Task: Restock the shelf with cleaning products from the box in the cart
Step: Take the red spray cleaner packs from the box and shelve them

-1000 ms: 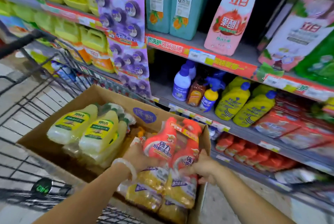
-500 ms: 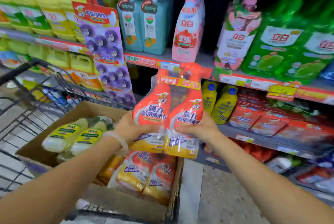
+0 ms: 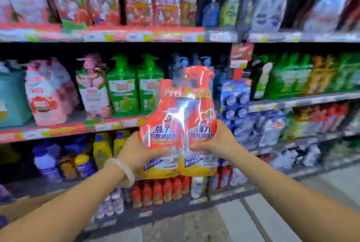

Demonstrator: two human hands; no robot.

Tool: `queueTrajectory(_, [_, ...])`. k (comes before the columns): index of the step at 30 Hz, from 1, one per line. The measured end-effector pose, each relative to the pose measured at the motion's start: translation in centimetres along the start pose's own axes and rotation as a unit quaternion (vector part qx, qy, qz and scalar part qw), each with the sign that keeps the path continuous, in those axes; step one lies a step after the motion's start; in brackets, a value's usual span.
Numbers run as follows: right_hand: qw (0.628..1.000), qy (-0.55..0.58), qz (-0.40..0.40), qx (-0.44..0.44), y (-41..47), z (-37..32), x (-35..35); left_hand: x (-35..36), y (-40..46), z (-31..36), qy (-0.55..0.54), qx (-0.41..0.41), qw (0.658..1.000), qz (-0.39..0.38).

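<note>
A shrink-wrapped twin pack of red and yellow spray cleaner bottles (image 3: 181, 120) is held upright at chest height in front of the shelves. My left hand (image 3: 138, 152) grips its lower left side, a pale bracelet on the wrist. My right hand (image 3: 216, 140) grips its lower right side. Only a brown corner of the cardboard box (image 3: 17, 208) shows at the bottom left; the cart is out of view.
Shelves (image 3: 116, 35) full of detergent bottles and refill pouches fill the view, blurred by motion. Green pump bottles (image 3: 134, 89) stand behind the pack. Small red bottles (image 3: 161, 191) line the bottom shelf. Grey floor (image 3: 253, 222) lies at the lower right.
Both hands lifted the twin pack out of the box and carried it up and to the right toward the shelves. The view swung right, leaving the cart and box almost out of sight.
</note>
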State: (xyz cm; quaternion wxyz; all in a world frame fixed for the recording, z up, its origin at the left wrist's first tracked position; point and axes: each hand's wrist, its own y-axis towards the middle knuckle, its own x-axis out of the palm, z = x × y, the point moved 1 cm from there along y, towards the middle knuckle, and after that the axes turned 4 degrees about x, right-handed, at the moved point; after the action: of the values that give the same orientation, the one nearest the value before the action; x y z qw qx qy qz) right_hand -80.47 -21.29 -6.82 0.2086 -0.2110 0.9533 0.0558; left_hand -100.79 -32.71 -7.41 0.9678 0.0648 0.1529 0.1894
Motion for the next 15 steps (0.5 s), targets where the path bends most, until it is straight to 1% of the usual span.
queueTrajectory(5, [0.994,0.020,0.109,0.000,-3.5,1.9,-14.1,12.7,3.9,6.6,-0.020,0.060,0.990,-0.123])
queueTrajectory(7, [0.990,0.020,0.140,0.002,-4.3,2.6,-17.9,16.6,5.2,8.4,-0.038,0.077,0.985,-0.152])
queueTrajectory(13, [0.960,0.024,0.277,0.038,-4.9,8.0,-30.4,30.9,10.7,13.2,-0.071,0.110,0.960,-0.249])
queueTrajectory(15, [0.954,0.022,0.298,0.030,-4.1,9.1,-34.2,35.4,13.2,14.2,-0.082,0.118,0.952,-0.270])
